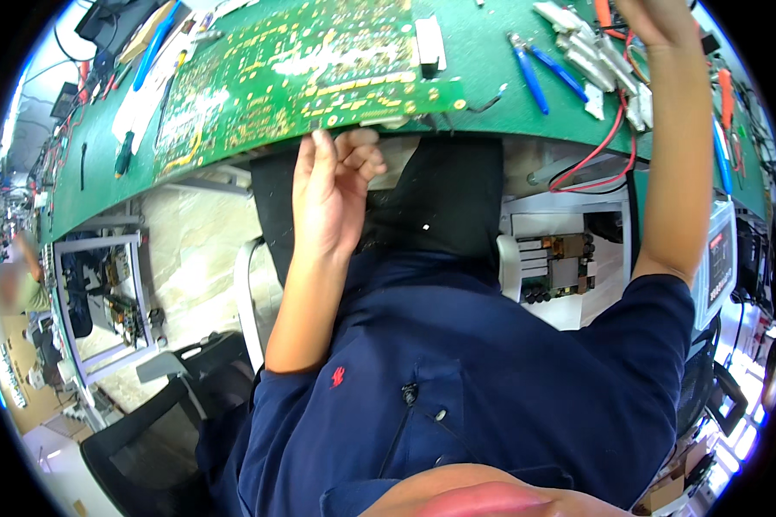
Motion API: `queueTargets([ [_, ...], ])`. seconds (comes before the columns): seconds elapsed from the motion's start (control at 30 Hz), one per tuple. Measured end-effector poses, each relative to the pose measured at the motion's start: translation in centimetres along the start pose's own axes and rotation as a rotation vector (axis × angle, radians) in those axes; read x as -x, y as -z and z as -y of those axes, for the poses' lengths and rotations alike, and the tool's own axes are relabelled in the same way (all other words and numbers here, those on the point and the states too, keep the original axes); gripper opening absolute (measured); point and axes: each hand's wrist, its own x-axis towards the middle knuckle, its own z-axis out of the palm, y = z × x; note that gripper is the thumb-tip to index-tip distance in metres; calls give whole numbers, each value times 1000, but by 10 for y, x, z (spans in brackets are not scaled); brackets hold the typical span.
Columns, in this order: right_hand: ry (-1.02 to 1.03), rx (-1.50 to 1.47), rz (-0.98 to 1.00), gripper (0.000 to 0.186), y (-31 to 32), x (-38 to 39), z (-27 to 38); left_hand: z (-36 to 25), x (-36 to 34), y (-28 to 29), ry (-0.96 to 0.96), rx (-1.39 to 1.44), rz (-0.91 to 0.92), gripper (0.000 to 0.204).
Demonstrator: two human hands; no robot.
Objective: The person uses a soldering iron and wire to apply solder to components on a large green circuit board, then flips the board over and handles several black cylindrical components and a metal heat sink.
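The circuit board (272, 82) at eleven o'clock looks stiff, light and fragile, best held by its edges, where the left hand (333, 185) half-curls, its grip unclear; the right hand (661, 21), toward one-thirty, is cut off, fingers unseen.

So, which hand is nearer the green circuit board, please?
The left hand, at the edge of the circuit board; the right hand is farther off, upper right.

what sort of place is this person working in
Probably an electronics workshop: a large green circuit board sits at the edge of a green-topped workbench, with blue-handled pliers close by.
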Motion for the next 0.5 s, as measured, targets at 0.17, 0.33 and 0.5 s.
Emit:
queueTargets([
  [0.17,-65,-37,-43,17,20,-8,3,-1,2,-5,-11,-49,-40,35],
  [0.33,-50,1,-171,20,25,-12,1,-5,4,-5,-54,-111,6,34],
  [0.5,-15,118,-52,27,55,-26,-10,-6,3,-3,-34,-45,35,34],
])
